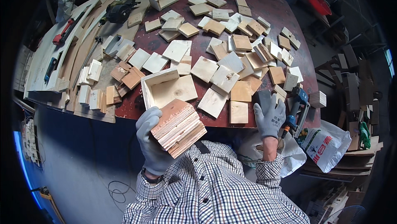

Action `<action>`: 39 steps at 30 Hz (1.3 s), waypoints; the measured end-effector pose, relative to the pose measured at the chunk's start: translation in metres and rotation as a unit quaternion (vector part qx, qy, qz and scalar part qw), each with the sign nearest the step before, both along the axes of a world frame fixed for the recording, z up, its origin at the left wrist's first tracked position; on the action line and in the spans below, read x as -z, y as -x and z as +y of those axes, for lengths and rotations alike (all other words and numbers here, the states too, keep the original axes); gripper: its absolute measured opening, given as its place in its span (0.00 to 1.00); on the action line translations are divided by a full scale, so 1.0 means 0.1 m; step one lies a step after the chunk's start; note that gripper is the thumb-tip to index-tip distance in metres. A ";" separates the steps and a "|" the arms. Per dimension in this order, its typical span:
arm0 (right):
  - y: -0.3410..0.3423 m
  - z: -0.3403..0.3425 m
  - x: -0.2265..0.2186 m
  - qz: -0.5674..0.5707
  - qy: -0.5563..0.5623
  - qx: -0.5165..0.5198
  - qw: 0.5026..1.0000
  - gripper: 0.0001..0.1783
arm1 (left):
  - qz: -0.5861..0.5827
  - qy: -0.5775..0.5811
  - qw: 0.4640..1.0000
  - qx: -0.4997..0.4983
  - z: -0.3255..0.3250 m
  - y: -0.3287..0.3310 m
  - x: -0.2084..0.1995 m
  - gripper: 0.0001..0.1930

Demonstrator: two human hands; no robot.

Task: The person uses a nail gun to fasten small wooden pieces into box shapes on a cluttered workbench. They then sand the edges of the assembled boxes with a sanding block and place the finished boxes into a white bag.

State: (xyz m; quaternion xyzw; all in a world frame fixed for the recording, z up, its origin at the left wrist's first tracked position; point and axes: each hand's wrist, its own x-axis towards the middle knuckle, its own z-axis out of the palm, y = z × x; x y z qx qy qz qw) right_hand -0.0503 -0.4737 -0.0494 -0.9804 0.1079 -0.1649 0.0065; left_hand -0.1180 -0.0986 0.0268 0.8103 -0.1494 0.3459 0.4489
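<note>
My left hand, in a grey work glove, holds a stack of square wooden blocks up in front of my chest, its layered, rough edges showing. At the table's near edge my gloved right hand has its thumb and fingers around a dark grey wooden block, partly covered by the hand. Just beyond the stack stands a joined wooden corner piece with two upright sides. Loose square wooden blocks lie scattered and overlapping over the dark red table. Beside my right hand is a blue-and-black nail gun.
Long boards lie along the left, with a red tool and a black tool on them. Small block stacks stand there. A white printed sack hangs at the right. A cable coils on the floor.
</note>
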 end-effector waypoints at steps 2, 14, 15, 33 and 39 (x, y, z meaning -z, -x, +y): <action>0.07 -0.25 0.33 0.097 -0.013 -0.044 0.994 0.49 | -0.006 -0.012 1.000 0.000 -0.01 -0.03 -0.05 0.56; 0.07 -0.22 -0.02 0.014 -0.453 -0.030 0.891 0.41 | -0.073 -0.083 0.993 -0.046 0.00 0.05 -0.18 0.45; 0.11 0.00 -0.30 -0.024 -0.521 -0.077 0.850 0.40 | -0.071 -0.081 0.993 -0.040 -0.01 0.06 -0.18 0.45; -0.04 1.18 -1.05 -0.054 -0.438 -0.378 0.814 0.42 | -0.052 -0.068 0.994 -0.071 0.05 0.19 -0.18 0.54; 0.06 1.52 -1.72 -0.034 -0.299 -0.557 0.774 0.46 | 0.005 -0.045 0.998 -0.041 -0.03 0.22 -0.17 0.54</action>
